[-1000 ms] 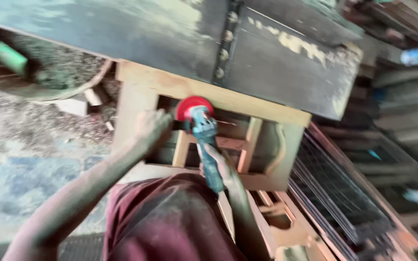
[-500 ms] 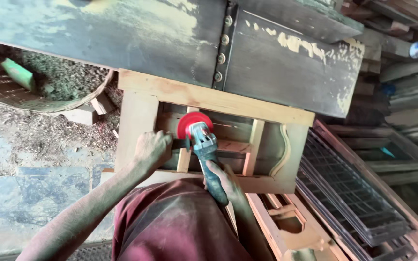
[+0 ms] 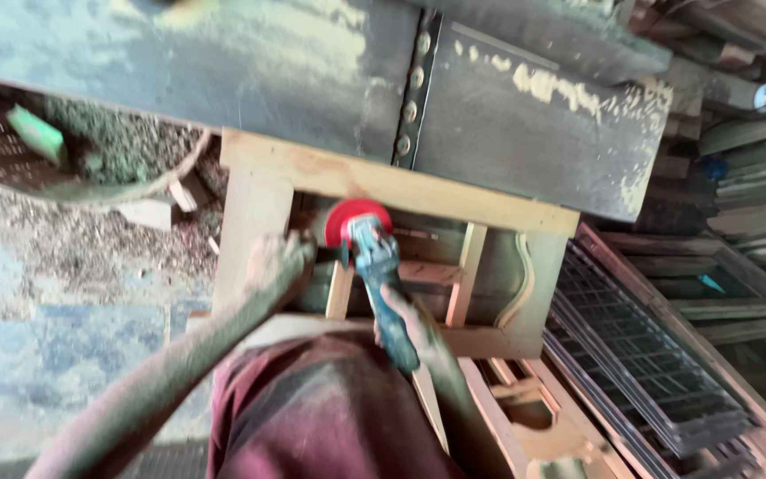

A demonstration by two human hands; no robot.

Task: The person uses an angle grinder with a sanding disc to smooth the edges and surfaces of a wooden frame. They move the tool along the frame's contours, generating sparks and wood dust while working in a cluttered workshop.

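Both hands were closed on the same tool as I watched through the head camera. My right hand (image 3: pixel 408 321) gripped the body of a teal angle grinder (image 3: pixel 381 284), which pointed away from me, its red disc (image 3: pixel 354 223) pressed against the inside of a pale wooden frame (image 3: pixel 383 182). My left hand (image 3: pixel 275 263) was clenched just left of the disc, at the grinder's side handle; blur kept me from telling exactly how the fingers lay. The frame stood on edge in front of my maroon shirt (image 3: pixel 312 417), its top rail leaning against a dark metal bench (image 3: pixel 525 115) dusted with sawdust at the far side. Inside the frame, short upright slats (image 3: pixel 463 275) crossed the opening, and a curved cut edge (image 3: pixel 522 279) ran down its right end. On the far left sat a round woven basket (image 3: pixel 90 182) with a green block (image 3: pixel 37 133) in it, wood shavings spread over the floor (image 3: pixel 55 293) around it. Stacked wire-mesh frames (image 3: pixel 640 346) lay to the right.
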